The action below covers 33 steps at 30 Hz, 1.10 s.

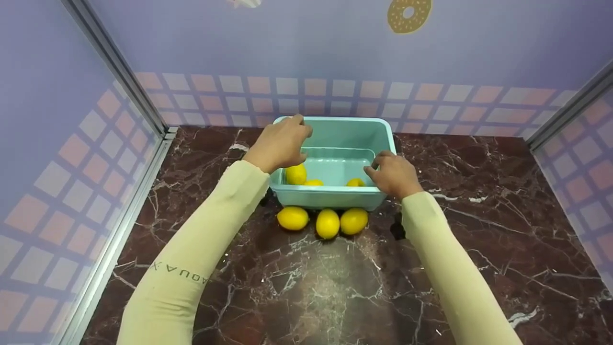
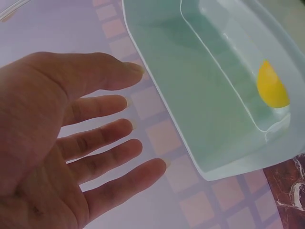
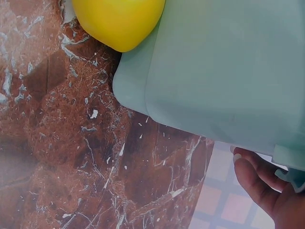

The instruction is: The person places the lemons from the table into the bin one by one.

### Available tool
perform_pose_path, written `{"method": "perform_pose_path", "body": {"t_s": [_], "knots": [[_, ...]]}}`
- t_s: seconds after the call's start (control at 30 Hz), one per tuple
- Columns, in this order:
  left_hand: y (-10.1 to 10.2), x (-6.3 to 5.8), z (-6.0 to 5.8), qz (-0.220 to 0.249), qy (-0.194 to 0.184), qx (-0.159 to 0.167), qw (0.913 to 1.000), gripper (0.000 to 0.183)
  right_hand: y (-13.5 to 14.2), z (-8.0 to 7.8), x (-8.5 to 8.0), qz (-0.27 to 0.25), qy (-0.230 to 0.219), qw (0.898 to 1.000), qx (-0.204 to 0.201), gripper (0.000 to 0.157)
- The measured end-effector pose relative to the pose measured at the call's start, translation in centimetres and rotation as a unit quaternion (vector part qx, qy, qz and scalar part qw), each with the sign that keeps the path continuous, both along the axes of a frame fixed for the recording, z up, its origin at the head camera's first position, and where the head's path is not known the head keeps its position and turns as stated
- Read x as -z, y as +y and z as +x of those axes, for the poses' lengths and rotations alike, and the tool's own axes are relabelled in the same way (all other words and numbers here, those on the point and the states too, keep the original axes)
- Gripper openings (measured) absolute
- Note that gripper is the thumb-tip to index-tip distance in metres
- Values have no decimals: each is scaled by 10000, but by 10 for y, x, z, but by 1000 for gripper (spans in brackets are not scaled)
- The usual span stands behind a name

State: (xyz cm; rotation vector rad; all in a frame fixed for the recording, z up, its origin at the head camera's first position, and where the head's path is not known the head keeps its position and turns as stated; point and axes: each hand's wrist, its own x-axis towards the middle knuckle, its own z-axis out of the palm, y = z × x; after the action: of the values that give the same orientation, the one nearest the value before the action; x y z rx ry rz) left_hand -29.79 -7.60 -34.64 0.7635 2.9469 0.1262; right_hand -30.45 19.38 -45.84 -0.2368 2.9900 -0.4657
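Observation:
A pale teal plastic bin [image 1: 330, 196] stands on the marbled tabletop. Several lemons show: one lemon [image 1: 295, 174] leans near the bin's left end, two more [image 1: 314, 183] [image 1: 355, 182] peek over the front rim. Along the front wall outside lie three other lemons [image 1: 293, 218] [image 1: 327, 224] [image 1: 354, 221]. My left hand [image 1: 282, 143] hovers by the left end of the bin; in the left wrist view its fingers [image 2: 109, 138] are spread, holding nothing. At the right end, my right hand [image 1: 395, 175] holds the rim, with fingers [image 3: 255, 183] against the outer wall below the lip.
Behind the bin rises a purple wall [image 1: 330, 52] with pink and white checks and a donut picture [image 1: 409, 15]. Side panels [image 1: 52, 191] close in the left and right. The brown marbled tabletop [image 1: 311, 292] stretches toward me.

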Motion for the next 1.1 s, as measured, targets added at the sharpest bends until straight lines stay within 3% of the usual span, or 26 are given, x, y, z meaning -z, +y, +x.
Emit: {"method": "perform_pose_path", "body": {"t_s": [0.7, 1.1], "knots": [[-5, 11, 19, -76, 51, 242, 9997, 44, 0, 0, -1, -18, 10, 10000, -47, 44], [-6, 14, 31, 13, 325, 450, 9985, 36, 2, 0, 1, 49, 40, 10000, -68, 45]]}}
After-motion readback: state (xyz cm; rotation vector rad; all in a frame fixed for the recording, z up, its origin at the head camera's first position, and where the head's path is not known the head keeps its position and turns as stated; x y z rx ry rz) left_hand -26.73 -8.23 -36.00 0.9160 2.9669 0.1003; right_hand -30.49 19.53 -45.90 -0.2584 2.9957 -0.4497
